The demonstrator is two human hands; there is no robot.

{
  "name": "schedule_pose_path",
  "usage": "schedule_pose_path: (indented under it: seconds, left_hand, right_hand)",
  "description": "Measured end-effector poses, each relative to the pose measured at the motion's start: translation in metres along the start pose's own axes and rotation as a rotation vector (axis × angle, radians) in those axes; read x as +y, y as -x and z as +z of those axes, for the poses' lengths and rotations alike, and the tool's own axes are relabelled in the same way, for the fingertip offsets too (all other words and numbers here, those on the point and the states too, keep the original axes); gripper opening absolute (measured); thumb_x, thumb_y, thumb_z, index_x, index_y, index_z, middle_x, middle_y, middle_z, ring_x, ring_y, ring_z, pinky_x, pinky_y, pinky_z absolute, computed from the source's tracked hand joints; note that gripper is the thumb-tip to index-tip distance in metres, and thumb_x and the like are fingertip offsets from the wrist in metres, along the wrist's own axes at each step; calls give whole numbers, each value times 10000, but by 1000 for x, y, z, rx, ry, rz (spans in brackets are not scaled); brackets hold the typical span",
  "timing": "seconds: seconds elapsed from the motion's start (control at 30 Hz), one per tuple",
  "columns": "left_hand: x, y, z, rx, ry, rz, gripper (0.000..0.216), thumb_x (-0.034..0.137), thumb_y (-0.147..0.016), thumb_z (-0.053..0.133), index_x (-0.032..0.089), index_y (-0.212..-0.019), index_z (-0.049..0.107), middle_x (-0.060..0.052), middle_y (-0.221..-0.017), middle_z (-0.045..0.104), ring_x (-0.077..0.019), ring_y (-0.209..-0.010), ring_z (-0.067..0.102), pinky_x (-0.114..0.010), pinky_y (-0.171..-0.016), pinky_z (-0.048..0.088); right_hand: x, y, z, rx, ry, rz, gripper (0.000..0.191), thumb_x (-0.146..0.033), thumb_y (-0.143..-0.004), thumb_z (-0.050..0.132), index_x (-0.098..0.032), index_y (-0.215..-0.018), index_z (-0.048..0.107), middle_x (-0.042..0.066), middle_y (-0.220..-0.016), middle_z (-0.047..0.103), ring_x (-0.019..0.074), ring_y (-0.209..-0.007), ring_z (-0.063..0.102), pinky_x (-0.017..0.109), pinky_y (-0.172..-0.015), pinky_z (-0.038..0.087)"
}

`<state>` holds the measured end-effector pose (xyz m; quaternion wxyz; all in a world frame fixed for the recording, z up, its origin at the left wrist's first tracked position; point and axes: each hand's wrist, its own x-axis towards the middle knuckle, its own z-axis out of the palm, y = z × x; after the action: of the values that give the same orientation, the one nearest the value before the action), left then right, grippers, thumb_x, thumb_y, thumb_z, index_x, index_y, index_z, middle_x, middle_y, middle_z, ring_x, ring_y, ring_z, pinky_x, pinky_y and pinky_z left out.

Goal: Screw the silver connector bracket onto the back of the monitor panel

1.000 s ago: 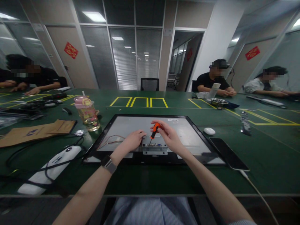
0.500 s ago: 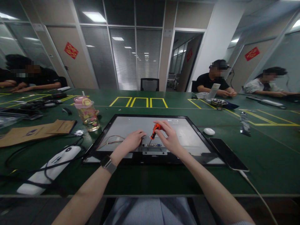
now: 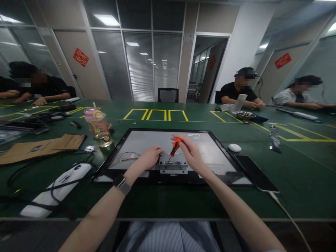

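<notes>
A flat display panel (image 3: 207, 150), grey-backed with a black frame, lies before me on the green table. Near its front edge sits a metal bracket (image 3: 173, 170) with a row of connector ports (image 3: 178, 162). My left hand (image 3: 149, 158) has its fingers closed at the bracket's left upper edge; the fingertips are partly hidden. Between the thumb and fingers of my right hand (image 3: 193, 155) is an orange and black screwdriver (image 3: 175, 147). It tilts, its shaft pointing down and left to the bracket. Thin cables (image 3: 123, 156) lie on the panel's left part.
Left of the panel are a pink-lidded bottle (image 3: 98, 127), a brown paper bag (image 3: 39, 148) and a white power strip (image 3: 56, 192) with black cables. To the right lie a white case (image 3: 234, 147) and a phone (image 3: 256, 173) on a cable. Several people sit across the table.
The screwdriver handle has shifted slightly right and leans a little more, and my right-hand fingers have changed position around it. My left hand stays at the bracket.
</notes>
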<state>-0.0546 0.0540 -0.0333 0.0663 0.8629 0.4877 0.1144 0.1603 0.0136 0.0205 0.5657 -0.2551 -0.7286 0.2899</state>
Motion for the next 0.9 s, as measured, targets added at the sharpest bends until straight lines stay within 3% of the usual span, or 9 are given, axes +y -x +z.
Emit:
schedule_pose_path:
  seconds: [0.13,0.27,0.4,0.5,0.63,0.8,0.9]
  left_hand:
    - [0,0,0,5,11,-1,445,84,-912,380,191,-1282,605,-120,-1344,588,-230,-1202,584,-386,-1060,438]
    - [0,1,0,5,9,4,448,88,-917,370,183,-1292,596,-121,-1332,592,-232,-1183,593,-371,-1041,449]
    - [1,0,1,2,-8,-1,439,96,-921,374,169,-1293,594,-124,-1346,584,-236,-1199,584,-368,-1057,437]
    - [0,1,1,8,-6,18,435,98,-921,371,170,-1285,598,-125,-1332,593,-236,-1186,589,-373,-1047,443]
    - [-2,1,2,16,5,23,442,94,-913,379,187,-1285,599,-119,-1332,590,-236,-1187,588,-373,-1039,447]
    - [0,1,0,6,-13,29,439,80,-908,376,179,-1273,600,-123,-1299,603,-231,-1151,602,-364,-1017,455]
    - [2,2,-2,-1,-22,25,432,80,-910,378,193,-1261,603,-116,-1286,606,-226,-1146,603,-364,-1007,460]
  right_hand:
    - [5,0,0,25,-122,98,248,-385,-914,628,-259,-1114,703,52,-972,703,200,-903,686,371,-850,567]
    - [9,1,1,128,18,27,180,-376,-888,663,-272,-1013,741,47,-930,655,195,-863,650,343,-788,557]
    - [5,3,4,51,11,-2,277,-370,-987,503,-271,-1184,672,78,-1083,692,223,-1008,669,420,-954,514]
    - [6,4,5,1,-107,67,293,-374,-974,534,-280,-1228,645,61,-1072,700,210,-975,684,401,-921,539]
    - [7,3,4,75,-16,34,220,-367,-893,657,-275,-1080,728,49,-959,657,193,-863,652,332,-779,563]
    - [2,4,5,-8,-32,0,318,-331,-985,502,-294,-1268,643,83,-1180,670,218,-1049,672,405,-966,517]
    - [5,5,5,-37,-138,69,335,-360,-962,546,-286,-1275,637,77,-1157,688,210,-1019,686,397,-938,542]
